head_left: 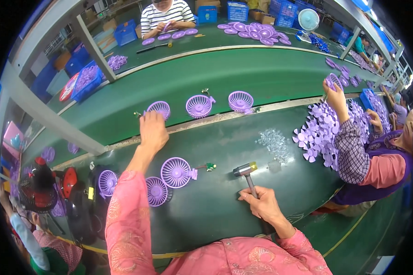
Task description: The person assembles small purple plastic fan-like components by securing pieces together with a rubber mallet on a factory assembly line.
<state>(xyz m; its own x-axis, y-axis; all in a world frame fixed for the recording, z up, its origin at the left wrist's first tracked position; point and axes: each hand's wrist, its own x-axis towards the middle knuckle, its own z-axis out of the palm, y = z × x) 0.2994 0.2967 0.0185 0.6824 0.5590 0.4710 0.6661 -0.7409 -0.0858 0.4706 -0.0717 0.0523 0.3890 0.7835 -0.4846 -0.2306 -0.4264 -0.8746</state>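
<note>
My left hand (pixel 153 129) reaches out to the green belt, its fingers closed on the near left edge of a round purple fan cage (pixel 159 109). My right hand (pixel 264 204) grips the handle of a hammer (pixel 246 170) with a dark head and a yellowish face, held low over the dark worktable. Between my arms lie a larger purple fan cage (pixel 175 172) with a small green circuit board (pixel 210 167) wired to it, and another purple cage (pixel 156 191) overlapping its lower left side. Further left is one more purple cage (pixel 108 182).
Two purple cages (pixel 198 106) (pixel 240 101) rest on the belt (pixel 270 68). Small clear parts (pixel 274 143) and a heap of purple fan blades (pixel 321 135) lie right, beside a co-worker (pixel 376 165). A black-and-red fan (pixel 40 185) stands left; a metal post (pixel 55 110) rises there.
</note>
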